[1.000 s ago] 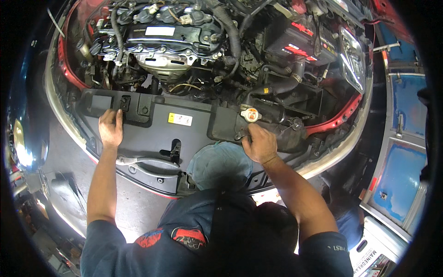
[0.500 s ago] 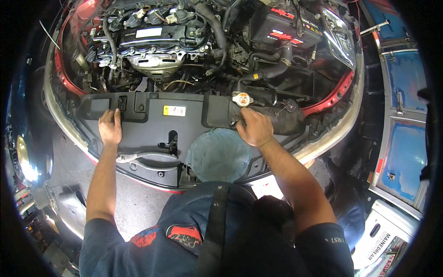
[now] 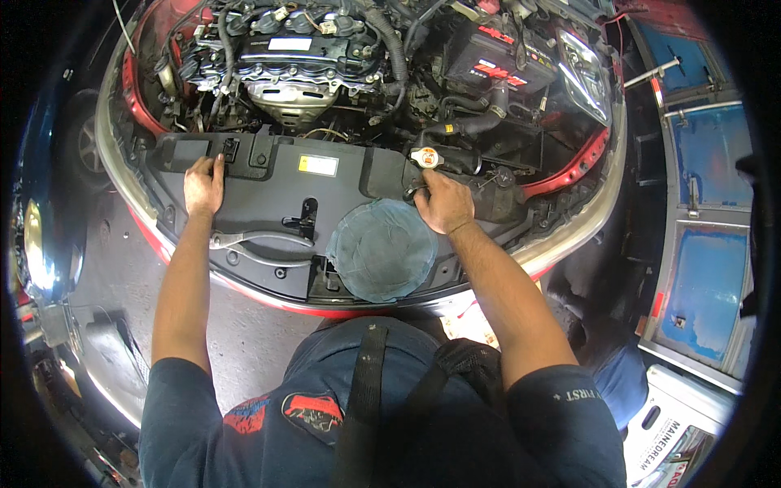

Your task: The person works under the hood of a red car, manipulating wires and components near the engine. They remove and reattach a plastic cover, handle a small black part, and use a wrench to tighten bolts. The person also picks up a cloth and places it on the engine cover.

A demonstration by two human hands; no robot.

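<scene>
A wide black plastic radiator cover (image 3: 268, 183) spans the front of an open engine bay. My left hand (image 3: 203, 189) lies on its left part beside a small cutout, thumb pointing forward and fingers curled; anything under them is hidden. My right hand (image 3: 445, 203) is closed at the right part of the cover, just below the radiator cap (image 3: 425, 157); a small dark part shows by its thumb, too hidden to name. Between my hands lies a round blue-green cloth piece (image 3: 382, 250). Left of it, grey long-handled pliers (image 3: 264, 237) rest on the cover, handles spread.
Behind the cover stand the engine (image 3: 297, 57) and a black battery (image 3: 496, 57). The bumper rim (image 3: 561, 244) curves around the front. A blue metal cabinet (image 3: 708, 285) and a white box (image 3: 679, 419) are at right; another dark car (image 3: 49, 211) is at left.
My view has shifted and turned slightly, so the cover and engine bay sit higher in it. Both hands keep their places on the cover.
</scene>
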